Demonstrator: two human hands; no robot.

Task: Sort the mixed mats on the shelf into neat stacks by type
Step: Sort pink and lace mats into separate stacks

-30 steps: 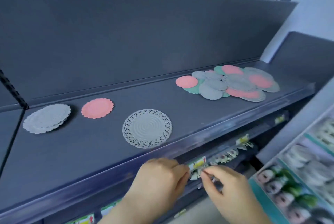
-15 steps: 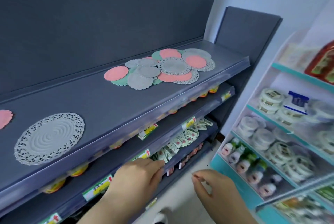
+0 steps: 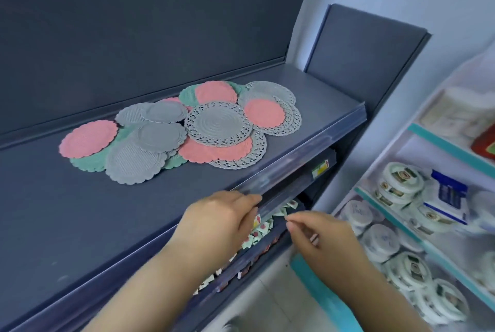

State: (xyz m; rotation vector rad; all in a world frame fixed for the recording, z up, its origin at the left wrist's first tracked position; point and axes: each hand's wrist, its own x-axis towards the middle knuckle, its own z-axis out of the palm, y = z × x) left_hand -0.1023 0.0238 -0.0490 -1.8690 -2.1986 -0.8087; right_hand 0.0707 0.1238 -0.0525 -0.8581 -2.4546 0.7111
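A mixed pile of round mats lies on the dark shelf (image 3: 67,211), overlapping one another. On top sits a grey lace-edged mat (image 3: 218,124). Around it are pink scalloped mats (image 3: 88,138), plain grey scalloped mats (image 3: 134,163) and green mats (image 3: 88,161) partly hidden below. More lace mats (image 3: 270,90) lie at the pile's right end. My left hand (image 3: 217,220) hovers over the shelf's front edge, fingers curled, holding nothing. My right hand (image 3: 321,238) is just to its right, off the shelf, fingers loosely bent and empty. Both are well short of the pile.
A clear price strip (image 3: 308,160) runs along the shelf front. Lower shelves hold small packets (image 3: 265,227). A white and teal rack (image 3: 417,238) with round tubs stands close on the right. A dark back panel rises behind the mats.
The view has swung right and closer to the mixed pile; the sorted mats at the left have left the frame. Both hands have risen from the lower shelves to the top shelf's front edge.
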